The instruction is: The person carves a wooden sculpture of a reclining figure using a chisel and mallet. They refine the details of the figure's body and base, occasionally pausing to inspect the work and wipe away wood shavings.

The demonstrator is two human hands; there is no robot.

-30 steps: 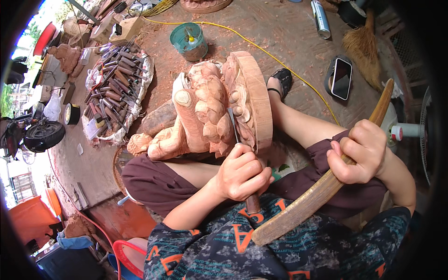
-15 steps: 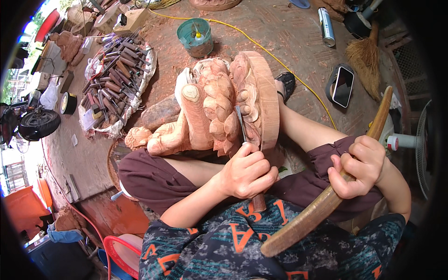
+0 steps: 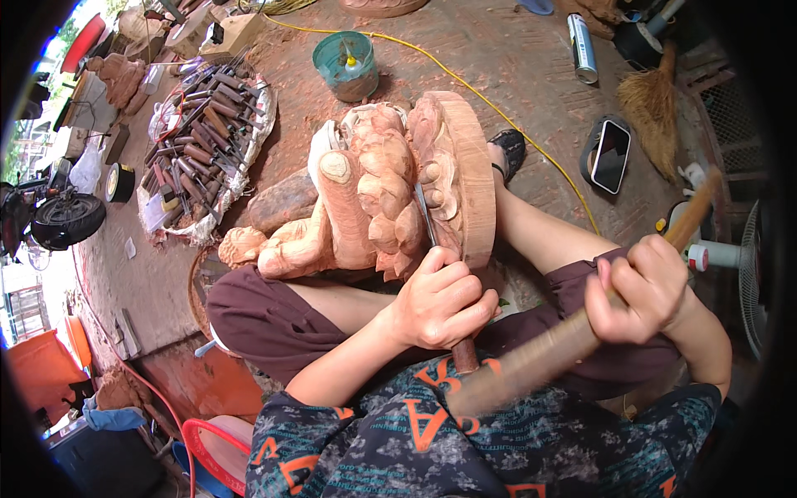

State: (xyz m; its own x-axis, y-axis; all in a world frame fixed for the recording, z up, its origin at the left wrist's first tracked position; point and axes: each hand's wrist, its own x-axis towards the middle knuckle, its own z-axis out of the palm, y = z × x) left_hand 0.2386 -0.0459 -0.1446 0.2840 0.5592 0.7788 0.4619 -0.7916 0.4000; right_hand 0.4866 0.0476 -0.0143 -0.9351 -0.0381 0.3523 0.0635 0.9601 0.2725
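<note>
Across my lap a pale reddish wood carving (image 3: 388, 178) lies on its side, its thick round base (image 3: 475, 183) to the right and a small carved head at the left end. My left hand (image 3: 446, 303) is wrapped round a carving chisel (image 3: 427, 217). The metal blade points away from me, its tip against the carved forms beside the base, and the brown handle end shows below my fist. My right hand (image 3: 638, 292) grips a long curved wooden club (image 3: 531, 363), smeared by motion. The club's lower end is close to the chisel's handle end, in front of my shirt; contact is unclear.
A sack with many chisels (image 3: 203, 145) lies left, near a log (image 3: 282, 202). Beyond the carving stands a green bucket (image 3: 345, 66). A yellow cord (image 3: 490, 101) crosses the floor. Right are a phone (image 3: 611, 156), spray can (image 3: 582, 50), broom (image 3: 652, 112) and fan (image 3: 751, 282).
The club has swung, its lower end moving up and left toward the chisel handle. My right hand has turned with it. My left hand and the chisel have barely shifted.
</note>
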